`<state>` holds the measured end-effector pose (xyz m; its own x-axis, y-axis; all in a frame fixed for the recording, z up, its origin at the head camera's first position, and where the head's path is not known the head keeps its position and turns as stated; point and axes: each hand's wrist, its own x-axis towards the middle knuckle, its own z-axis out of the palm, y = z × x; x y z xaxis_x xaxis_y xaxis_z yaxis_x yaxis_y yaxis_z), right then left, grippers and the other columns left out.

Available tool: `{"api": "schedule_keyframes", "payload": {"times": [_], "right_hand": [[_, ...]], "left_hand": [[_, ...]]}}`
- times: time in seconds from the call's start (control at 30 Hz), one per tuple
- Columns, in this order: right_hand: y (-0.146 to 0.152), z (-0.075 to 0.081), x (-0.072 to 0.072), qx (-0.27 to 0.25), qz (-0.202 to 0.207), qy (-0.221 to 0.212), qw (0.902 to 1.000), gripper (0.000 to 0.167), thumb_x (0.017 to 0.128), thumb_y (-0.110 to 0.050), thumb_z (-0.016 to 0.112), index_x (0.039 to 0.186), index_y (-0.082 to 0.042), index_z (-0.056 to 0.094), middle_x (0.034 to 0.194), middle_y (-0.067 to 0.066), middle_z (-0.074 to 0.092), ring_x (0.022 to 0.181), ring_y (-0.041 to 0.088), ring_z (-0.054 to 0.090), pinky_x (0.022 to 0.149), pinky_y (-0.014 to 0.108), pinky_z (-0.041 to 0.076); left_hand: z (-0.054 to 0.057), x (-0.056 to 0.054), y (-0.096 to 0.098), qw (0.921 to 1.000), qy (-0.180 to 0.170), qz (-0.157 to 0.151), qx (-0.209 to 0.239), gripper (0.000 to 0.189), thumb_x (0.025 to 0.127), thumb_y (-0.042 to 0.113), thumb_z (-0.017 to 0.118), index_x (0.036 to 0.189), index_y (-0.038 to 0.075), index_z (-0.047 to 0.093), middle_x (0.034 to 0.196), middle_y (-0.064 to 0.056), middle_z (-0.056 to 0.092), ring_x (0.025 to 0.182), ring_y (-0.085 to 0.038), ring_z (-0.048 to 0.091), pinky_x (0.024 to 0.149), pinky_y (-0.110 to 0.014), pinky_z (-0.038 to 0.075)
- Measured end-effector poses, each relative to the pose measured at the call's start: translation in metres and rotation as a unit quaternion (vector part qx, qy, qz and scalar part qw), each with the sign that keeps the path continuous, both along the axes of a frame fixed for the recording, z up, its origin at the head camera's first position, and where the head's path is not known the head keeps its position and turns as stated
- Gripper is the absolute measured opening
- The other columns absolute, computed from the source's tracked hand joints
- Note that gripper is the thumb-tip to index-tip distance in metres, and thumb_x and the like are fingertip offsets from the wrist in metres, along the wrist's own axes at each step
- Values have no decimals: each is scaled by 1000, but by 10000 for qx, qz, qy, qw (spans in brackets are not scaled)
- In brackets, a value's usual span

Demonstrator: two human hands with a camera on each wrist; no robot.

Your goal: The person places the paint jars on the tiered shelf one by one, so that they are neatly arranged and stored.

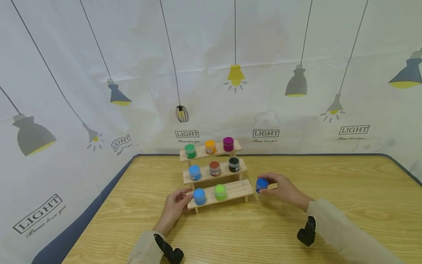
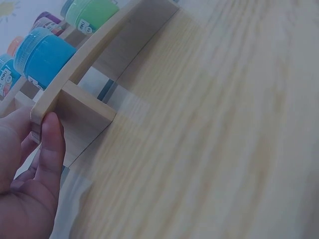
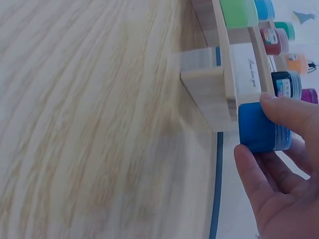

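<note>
A three-tier wooden display stand (image 1: pixel 237 189) holds small paint jars. My left hand (image 1: pixel 175 208) pinches the left end of its lowest shelf; in the left wrist view the thumb and fingers (image 2: pixel 51 147) close on the shelf's end. Beside the right end of that shelf, my right hand (image 1: pixel 280 189) holds a dark blue paint jar (image 1: pixel 261 186) between thumb and fingers. The right wrist view shows the blue jar (image 3: pixel 256 128) overlapping the shelf end. A light blue jar (image 1: pixel 199 197) and a lime green jar (image 1: pixel 220 192) stand on the lowest shelf, with bare wood to their right.
The middle shelf bears a blue jar (image 1: pixel 194 172), a brown-red jar (image 1: pixel 214 168) and a black jar (image 1: pixel 234 165). On top are a green jar (image 1: pixel 190 151), an orange jar (image 1: pixel 210 147) and a purple jar (image 1: pixel 228 144). Behind the wooden table (image 1: pixel 329 205) hangs a lamp-print curtain (image 1: pixel 211 91).
</note>
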<state>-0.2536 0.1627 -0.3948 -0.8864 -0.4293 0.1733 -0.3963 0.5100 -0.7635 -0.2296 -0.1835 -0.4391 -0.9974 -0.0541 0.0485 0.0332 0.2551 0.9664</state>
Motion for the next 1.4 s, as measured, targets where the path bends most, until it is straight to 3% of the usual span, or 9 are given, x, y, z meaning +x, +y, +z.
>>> {"api": "schedule_keyframes", "payload": {"times": [0.43,0.9,1.03,1.27,1.4], "right_hand": [[-29,10,4,-120,237,40,9996,47,80,-16,67,117,7,50,107,17,56,97,30,52,80,45,44],[-45,5,-2,-157,356,82,9992,43,80,-14,66,117,4,52,106,15,56,95,29,53,81,46,43],[-49,5,-4,-228,358,105,9990,42,80,-13,66,116,4,53,105,15,57,95,29,53,81,46,43],[-53,2,-5,-144,286,-58,9995,42,79,-11,66,117,3,52,108,14,55,95,27,53,77,34,47],[-54,1,-6,-106,263,-135,9995,42,80,-11,66,117,2,52,107,12,56,94,26,52,75,32,47]], "left_hand": [[0,1,0,10000,-17,4,-10,33,86,16,59,112,-4,57,81,-9,61,60,-13,51,52,-23,44],[-1,0,0,10000,-9,-20,62,33,86,16,59,113,-4,56,79,-6,61,58,-12,51,51,-24,44],[4,2,0,9999,-39,-44,99,31,86,12,58,112,-5,56,79,-7,61,59,-13,51,52,-23,44],[25,16,8,10000,-2,-63,34,28,87,6,56,111,-9,55,79,-13,60,57,-13,50,52,-23,43],[29,18,9,10000,-62,-39,46,28,87,7,55,111,-9,55,79,-13,59,58,-13,50,52,-23,43]]}}
